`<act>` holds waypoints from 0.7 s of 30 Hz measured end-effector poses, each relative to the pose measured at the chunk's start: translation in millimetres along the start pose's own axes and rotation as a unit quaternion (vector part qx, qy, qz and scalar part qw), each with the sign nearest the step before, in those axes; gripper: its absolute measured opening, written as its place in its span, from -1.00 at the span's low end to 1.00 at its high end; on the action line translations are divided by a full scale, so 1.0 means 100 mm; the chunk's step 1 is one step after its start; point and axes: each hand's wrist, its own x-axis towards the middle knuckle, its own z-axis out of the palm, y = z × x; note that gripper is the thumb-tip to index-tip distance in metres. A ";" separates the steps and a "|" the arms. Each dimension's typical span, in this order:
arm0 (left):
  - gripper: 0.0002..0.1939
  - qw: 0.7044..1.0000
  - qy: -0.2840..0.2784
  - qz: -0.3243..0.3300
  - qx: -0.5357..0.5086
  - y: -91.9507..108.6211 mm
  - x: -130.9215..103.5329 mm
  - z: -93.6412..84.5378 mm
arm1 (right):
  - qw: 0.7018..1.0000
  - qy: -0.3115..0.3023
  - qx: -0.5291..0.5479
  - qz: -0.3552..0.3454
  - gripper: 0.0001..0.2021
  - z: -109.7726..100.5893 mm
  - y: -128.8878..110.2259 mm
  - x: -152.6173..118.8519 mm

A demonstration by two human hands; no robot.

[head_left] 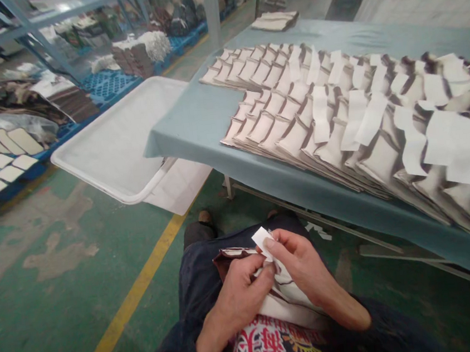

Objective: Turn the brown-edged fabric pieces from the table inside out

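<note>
In my lap lies a cream fabric piece with dark brown edging; what kind of article it is, I cannot make out. My left hand pinches its upper edge between thumb and fingers. A small white paper slip is held between the thumb and fingers of my right hand, right above the left fingertips. Both hands almost meet over the fabric. The fingers partly hide where slip and fabric come together.
A table with a blue-green cover carries overlapping rows of cream fabric pieces, many topped with white paper strips. Beside it stands a white plastic tub. Blue pallets with stacked goods line the left. Paper scraps lie under the table.
</note>
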 end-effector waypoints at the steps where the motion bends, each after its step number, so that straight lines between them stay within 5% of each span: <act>1: -0.62 1.000 0.000 0.001 0.004 0.00 0.00 0.00 | 1.000 0.005 0.002 -0.003 -0.50 0.00 0.01 0.01; 5: -0.62 1.000 0.022 -0.008 -0.002 -0.04 -0.01 -0.01 | 0.999 0.024 -0.016 -0.039 -0.56 -0.01 0.03 0.03; 9: -0.69 0.993 0.095 -0.043 -0.055 -0.10 -0.03 -0.06 | 0.980 0.071 -0.145 -0.118 -0.73 -0.08 0.08 0.04; 12: -0.69 0.984 0.159 -0.046 -0.066 -0.10 -0.02 -0.08 | 0.924 0.115 -0.283 -0.229 -0.86 -0.12 0.11 0.05; 15: -0.67 0.985 0.150 -0.024 -0.088 -0.04 0.00 -0.05 | 0.861 0.120 -0.366 -0.332 -0.91 -0.11 0.10 0.03; 21: -0.68 0.981 0.158 -0.001 -0.115 0.03 0.00 0.05 | 0.821 0.088 -0.408 -0.389 -0.90 -0.04 0.06 0.00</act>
